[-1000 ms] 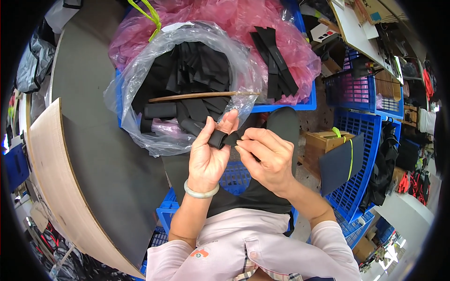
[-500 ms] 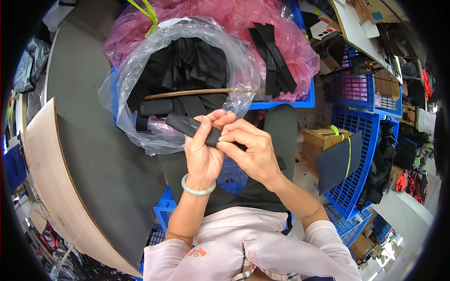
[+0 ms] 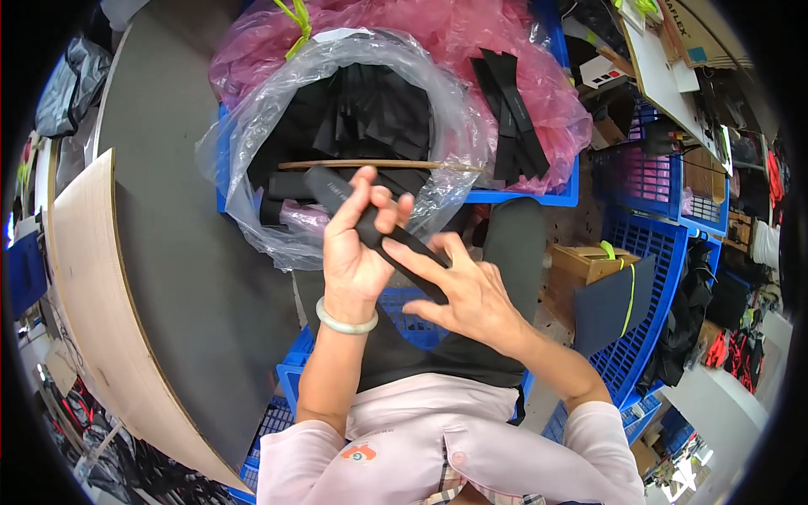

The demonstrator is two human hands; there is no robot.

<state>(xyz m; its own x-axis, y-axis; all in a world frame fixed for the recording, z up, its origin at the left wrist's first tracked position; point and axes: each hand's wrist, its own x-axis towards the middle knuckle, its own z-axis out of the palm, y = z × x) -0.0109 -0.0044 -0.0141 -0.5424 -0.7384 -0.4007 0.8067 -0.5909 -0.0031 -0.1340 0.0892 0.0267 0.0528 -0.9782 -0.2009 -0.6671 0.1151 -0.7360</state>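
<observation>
A black strip [image 3: 370, 231], its pale print too blurred to read, slants between the hands, its far end over a clear bag [image 3: 273, 94]. The left hand [image 3: 349, 252], palm up, curls around it. The right hand [image 3: 473, 293], loosely spread, touches its lower part, thumb apart, forearm [image 3: 560, 362] slanting.

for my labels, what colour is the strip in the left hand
The strip is black, best seen in the head view.
</observation>
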